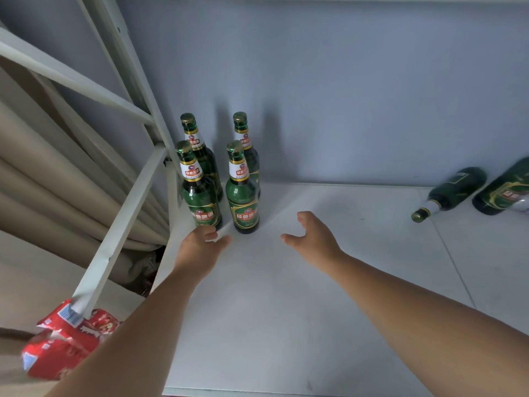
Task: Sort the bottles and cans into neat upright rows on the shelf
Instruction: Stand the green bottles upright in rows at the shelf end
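Four green bottles (226, 179) stand upright just beyond two empty hands.
Left hand (200, 247) and right hand (312, 239), fingers spread, hover over the shelf (286, 310); two bottles (472, 193) lie well right.

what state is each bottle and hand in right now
four upright green glass beer bottles: standing, capped, two rows of two in the left rear corner
two fallen green glass bottles: lying on their sides at far right
left hand: open, empty, near the front-left bottle
right hand: open, empty
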